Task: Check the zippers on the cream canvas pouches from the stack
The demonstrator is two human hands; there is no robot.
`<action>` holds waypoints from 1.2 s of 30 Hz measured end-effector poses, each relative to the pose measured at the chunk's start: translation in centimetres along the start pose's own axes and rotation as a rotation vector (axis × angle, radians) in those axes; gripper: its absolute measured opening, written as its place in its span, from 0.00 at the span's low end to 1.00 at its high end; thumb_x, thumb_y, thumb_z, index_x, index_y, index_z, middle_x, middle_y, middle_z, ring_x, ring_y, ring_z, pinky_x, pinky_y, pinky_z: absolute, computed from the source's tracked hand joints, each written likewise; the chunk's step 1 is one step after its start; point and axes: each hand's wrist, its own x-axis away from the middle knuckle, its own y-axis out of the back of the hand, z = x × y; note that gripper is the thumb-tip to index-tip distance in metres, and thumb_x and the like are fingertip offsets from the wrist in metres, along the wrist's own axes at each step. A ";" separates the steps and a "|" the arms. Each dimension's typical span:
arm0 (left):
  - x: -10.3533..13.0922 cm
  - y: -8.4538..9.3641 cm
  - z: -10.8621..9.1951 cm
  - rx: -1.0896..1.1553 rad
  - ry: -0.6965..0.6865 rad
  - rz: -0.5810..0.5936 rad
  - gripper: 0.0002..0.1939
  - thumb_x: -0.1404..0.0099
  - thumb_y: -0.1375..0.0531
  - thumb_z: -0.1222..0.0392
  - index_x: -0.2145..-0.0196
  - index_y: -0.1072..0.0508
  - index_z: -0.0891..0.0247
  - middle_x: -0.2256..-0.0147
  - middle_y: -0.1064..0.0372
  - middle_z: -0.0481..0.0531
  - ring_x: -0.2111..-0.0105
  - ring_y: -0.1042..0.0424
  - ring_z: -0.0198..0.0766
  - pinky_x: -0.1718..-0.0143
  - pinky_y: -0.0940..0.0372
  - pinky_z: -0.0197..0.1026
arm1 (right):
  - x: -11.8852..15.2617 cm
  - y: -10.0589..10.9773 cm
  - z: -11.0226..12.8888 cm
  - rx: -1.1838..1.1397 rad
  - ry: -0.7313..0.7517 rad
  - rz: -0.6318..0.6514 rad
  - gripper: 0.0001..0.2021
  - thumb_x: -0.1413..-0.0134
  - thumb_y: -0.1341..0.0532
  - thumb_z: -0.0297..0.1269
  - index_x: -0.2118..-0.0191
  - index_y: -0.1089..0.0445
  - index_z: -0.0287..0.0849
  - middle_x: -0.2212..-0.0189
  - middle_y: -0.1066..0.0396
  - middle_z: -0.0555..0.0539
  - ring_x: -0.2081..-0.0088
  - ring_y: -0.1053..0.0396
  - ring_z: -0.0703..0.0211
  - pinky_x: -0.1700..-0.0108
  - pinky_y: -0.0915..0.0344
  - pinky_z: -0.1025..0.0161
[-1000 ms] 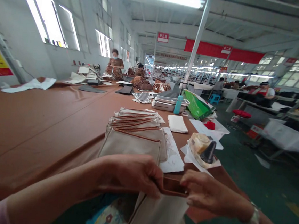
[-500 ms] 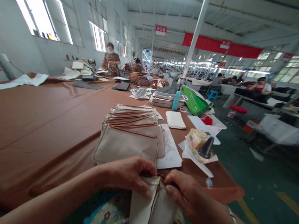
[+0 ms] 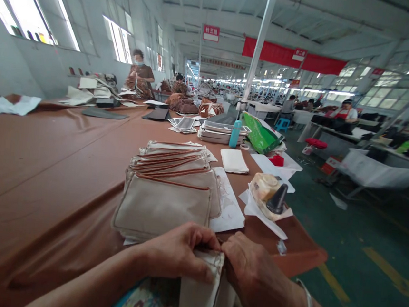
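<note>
The right hand (image 3: 253,268) partly hides the beige piece (image 3: 196,294), cropped by the bottom edge.

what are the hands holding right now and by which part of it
A stitched beige pouch, pinched at its upper end by the left hand and right hand.

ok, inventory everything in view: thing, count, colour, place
held fabric piece: 1, cream, bottom centre
piled pieces: several, beige with brown edges, beyond hands
table cover: 1, brown, under pile
pad stack: 1, cream, right of pile
bottle: 1, teal, beyond pad stack
panel stack: 1, greyish, behind bottle
bag: 1, green, right of bottle
block: 1, yellowish, table's right side
cone: 1, black, beside block
plastic stool: 1, blue, right background
large banner: 1, red, overhead
people: several, mixed clothing, background
left-hand grip: 1, bare, on held piece
right-hand grip: 1, bare, on held piece
</note>
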 end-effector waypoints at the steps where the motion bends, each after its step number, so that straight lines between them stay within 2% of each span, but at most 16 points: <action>1: -0.1 -0.1 0.2 0.026 0.002 -0.018 0.17 0.51 0.31 0.56 0.65 0.26 0.67 0.72 0.36 0.45 0.72 0.43 0.31 0.71 0.47 0.32 | 0.0 -0.3 0.1 -0.010 -0.010 -0.028 0.08 0.37 0.50 0.26 0.61 0.34 0.38 0.68 0.30 0.43 0.66 0.35 0.52 0.66 0.40 0.58; 5: -0.2 -0.3 0.8 0.081 0.035 -0.088 0.16 0.48 0.32 0.52 0.69 0.27 0.68 0.73 0.37 0.47 0.73 0.44 0.31 0.72 0.48 0.33 | 0.3 -1.2 0.3 -0.155 -0.120 -0.160 0.07 0.37 0.48 0.27 0.59 0.34 0.41 0.68 0.31 0.45 0.65 0.33 0.54 0.65 0.37 0.59; 8: -0.2 -0.2 1.3 0.139 0.070 -0.118 0.17 0.50 0.31 0.54 0.68 0.27 0.68 0.73 0.37 0.46 0.74 0.45 0.30 0.73 0.50 0.32 | 0.6 -1.9 0.1 -0.188 -0.106 -0.233 0.09 0.39 0.47 0.25 0.56 0.34 0.41 0.65 0.30 0.43 0.64 0.33 0.54 0.63 0.35 0.58; 13: -0.5 0.2 2.2 0.283 0.099 -0.135 0.16 0.52 0.30 0.60 0.67 0.26 0.70 0.73 0.35 0.47 0.74 0.43 0.29 0.72 0.48 0.31 | 0.9 -2.3 -0.1 0.047 -0.004 -0.324 0.13 0.42 0.47 0.22 0.52 0.35 0.38 0.64 0.27 0.40 0.63 0.31 0.50 0.60 0.32 0.53; 17: -0.9 0.4 2.9 0.281 0.088 -0.159 0.15 0.49 0.30 0.59 0.65 0.25 0.69 0.70 0.30 0.50 0.72 0.38 0.31 0.68 0.44 0.33 | 0.5 -1.8 0.1 0.204 0.032 -0.317 0.12 0.41 0.47 0.23 0.52 0.35 0.36 0.66 0.25 0.41 0.65 0.29 0.51 0.56 0.32 0.52; 23: -1.4 0.3 2.2 0.101 0.096 -0.170 0.16 0.47 0.32 0.56 0.64 0.23 0.70 0.71 0.30 0.50 0.72 0.38 0.33 0.69 0.43 0.34 | -0.1 -2.0 0.3 0.157 -0.070 -0.182 0.10 0.44 0.50 0.21 0.63 0.34 0.37 0.72 0.30 0.43 0.71 0.35 0.52 0.69 0.38 0.56; 26: -1.6 0.1 1.8 -0.022 0.077 -0.227 0.13 0.47 0.33 0.56 0.66 0.22 0.69 0.72 0.32 0.49 0.71 0.39 0.33 0.70 0.44 0.33 | -0.3 -2.2 -0.2 0.141 -0.167 -0.188 0.09 0.45 0.50 0.22 0.68 0.35 0.38 0.73 0.33 0.42 0.70 0.37 0.53 0.70 0.41 0.57; 29: -1.6 0.0 2.0 0.064 0.129 -0.192 0.14 0.46 0.33 0.55 0.68 0.24 0.70 0.75 0.35 0.48 0.75 0.43 0.30 0.74 0.46 0.33 | -0.7 -1.2 -1.5 -0.140 -0.264 -0.096 0.07 0.48 0.49 0.23 0.68 0.36 0.39 0.72 0.35 0.47 0.71 0.38 0.58 0.69 0.42 0.61; 33: -1.5 -0.1 2.6 0.278 0.213 -0.073 0.16 0.50 0.31 0.53 0.70 0.27 0.69 0.77 0.38 0.47 0.79 0.44 0.28 0.78 0.49 0.32 | -1.3 0.7 -3.7 -0.784 -0.402 0.183 0.03 0.46 0.45 0.28 0.69 0.36 0.40 0.74 0.37 0.52 0.73 0.42 0.64 0.70 0.44 0.67; 35: -1.4 -0.2 2.7 0.330 0.201 -0.065 0.17 0.51 0.30 0.54 0.69 0.26 0.70 0.76 0.36 0.49 0.78 0.42 0.29 0.76 0.47 0.32 | -1.3 0.9 -4.3 -1.042 -0.410 0.214 0.06 0.43 0.42 0.35 0.69 0.35 0.39 0.73 0.38 0.52 0.72 0.43 0.65 0.69 0.45 0.67; 36: -1.3 -0.3 2.7 0.349 0.186 -0.070 0.17 0.52 0.30 0.55 0.68 0.25 0.70 0.76 0.36 0.49 0.78 0.42 0.29 0.76 0.47 0.32 | -1.3 0.9 -4.4 -1.123 -0.396 0.185 0.08 0.42 0.41 0.38 0.69 0.35 0.38 0.72 0.38 0.51 0.71 0.43 0.64 0.68 0.44 0.66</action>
